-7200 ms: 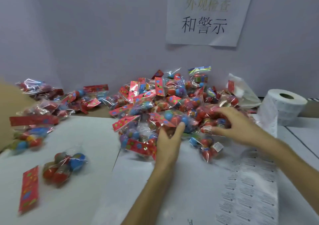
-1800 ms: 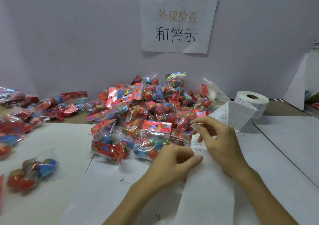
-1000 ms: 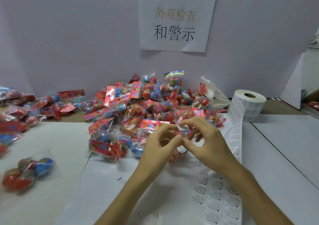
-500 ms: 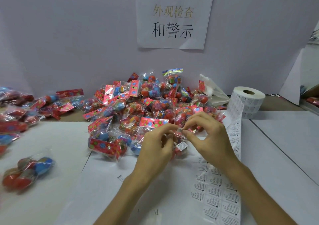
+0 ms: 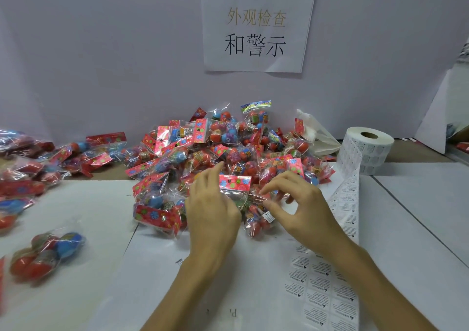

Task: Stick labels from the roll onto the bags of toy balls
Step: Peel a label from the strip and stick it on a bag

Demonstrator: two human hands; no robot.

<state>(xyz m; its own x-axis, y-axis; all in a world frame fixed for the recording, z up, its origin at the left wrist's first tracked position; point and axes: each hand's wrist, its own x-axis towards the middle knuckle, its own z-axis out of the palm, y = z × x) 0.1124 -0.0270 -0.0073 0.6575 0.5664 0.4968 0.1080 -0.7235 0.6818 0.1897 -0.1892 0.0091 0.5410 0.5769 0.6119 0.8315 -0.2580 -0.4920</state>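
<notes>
Bag (image 5: 251, 223) lies at the near edge of the pile (image 5: 228, 148), long axis near-far, header card (image 5: 234, 183) far. Left hand (image 5: 213, 214) grips its left side. Right hand (image 5: 304, 211) is curved at its right edge; grip cannot be told. Open tabletop (image 5: 96, 204) lies left.
</notes>
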